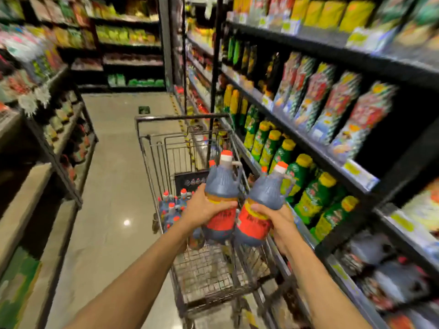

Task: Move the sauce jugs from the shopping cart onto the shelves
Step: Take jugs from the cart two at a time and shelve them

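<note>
A grey wire shopping cart [154, 157] stands just left of the black metal shelves [306, 136]. Dark orange-capped plastic sauce jugs [169, 207] sit inside it, against its left side.

There is one shopping cart [183, 118]. There are two hands, the left hand [206, 207] and the right hand [279, 219]. Each holds one of two sauce jugs, the left jug [222, 184] and the right jug [264, 193]. Of the jugs in the cart [171, 211], at least four red caps show; the rest are too blurred to count. Of the green bottles [308, 200], at least six yellow caps line the front.
</note>
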The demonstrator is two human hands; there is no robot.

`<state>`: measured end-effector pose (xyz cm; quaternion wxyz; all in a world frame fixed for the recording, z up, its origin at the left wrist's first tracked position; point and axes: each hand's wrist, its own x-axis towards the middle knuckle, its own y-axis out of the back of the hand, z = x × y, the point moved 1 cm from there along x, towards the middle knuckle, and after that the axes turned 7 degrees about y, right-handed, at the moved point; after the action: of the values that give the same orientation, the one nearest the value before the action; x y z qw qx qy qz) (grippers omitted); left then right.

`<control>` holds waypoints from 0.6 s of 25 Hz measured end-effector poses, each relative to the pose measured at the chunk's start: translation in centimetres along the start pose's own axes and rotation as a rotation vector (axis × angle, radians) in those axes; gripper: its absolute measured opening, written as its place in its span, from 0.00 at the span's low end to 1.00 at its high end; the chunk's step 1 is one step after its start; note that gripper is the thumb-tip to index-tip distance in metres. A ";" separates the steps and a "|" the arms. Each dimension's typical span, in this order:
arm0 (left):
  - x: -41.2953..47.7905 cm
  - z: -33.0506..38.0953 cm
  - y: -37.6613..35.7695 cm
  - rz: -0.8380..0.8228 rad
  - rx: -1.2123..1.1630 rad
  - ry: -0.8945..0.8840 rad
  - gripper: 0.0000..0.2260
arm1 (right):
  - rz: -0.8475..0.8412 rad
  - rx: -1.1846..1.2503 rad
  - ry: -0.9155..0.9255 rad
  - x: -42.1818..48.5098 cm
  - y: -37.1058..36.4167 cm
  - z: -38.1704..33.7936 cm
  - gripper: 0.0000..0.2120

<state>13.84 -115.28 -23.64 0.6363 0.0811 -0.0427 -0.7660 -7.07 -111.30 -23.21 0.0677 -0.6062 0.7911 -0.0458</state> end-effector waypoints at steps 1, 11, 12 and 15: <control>-0.2 2.0 0.0 -0.070 0.034 -0.036 0.29 | 0.010 -0.013 0.042 -0.8 0.0 -1.7 0.32; -5.9 13.5 -10.8 -0.521 -0.142 -0.190 0.12 | 0.216 -0.046 0.364 -13.7 7.9 -13.9 0.24; -7.1 14.1 -12.4 -0.571 -0.160 -0.184 0.12 | 0.246 -0.050 0.380 -15.6 9.2 -14.7 0.25; -12.2 15.7 -17.6 -0.698 -0.209 -0.168 0.11 | 0.369 -0.048 0.429 -22.0 13.7 -15.8 0.25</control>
<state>-3.85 -100.63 -10.32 0.3359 -0.0380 0.0140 -0.9410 -17.06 -86.65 -8.60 -0.1085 -0.4300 0.8851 -0.1414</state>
